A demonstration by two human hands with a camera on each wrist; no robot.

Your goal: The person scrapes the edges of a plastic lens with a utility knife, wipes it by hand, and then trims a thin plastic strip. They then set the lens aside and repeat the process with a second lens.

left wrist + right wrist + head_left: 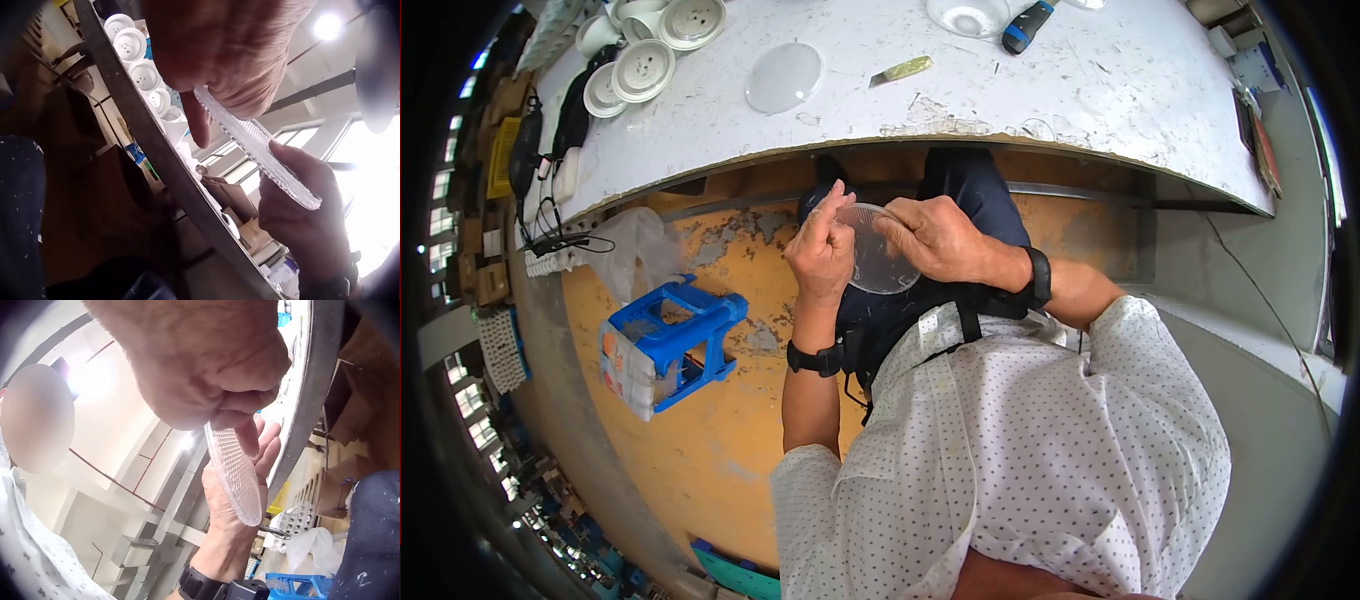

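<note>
A round clear plastic disc [882, 262] with a ribbed, textured face is held over the person's lap, just in front of the table edge. The left hand [820, 255] grips its left rim, with some fingers pointing up past it. At the upper right rim, the right hand [935, 238] pinches the disc between thumb and curled fingers. Seen from the left wrist, the disc [256, 150] is nearly edge-on between both hands. Its dimpled face [237, 469] shows in the right wrist view, where the right hand's fingertips are partly hidden.
On the white table [1000, 100] lie a frosted round disc [785, 78], a yellow cutter knife [902, 71], a blue-black tool handle [1028, 28] and a clear dish [968, 14]. Several white round cups [643, 70] stand at left. A blue stool [675, 335] is on the floor.
</note>
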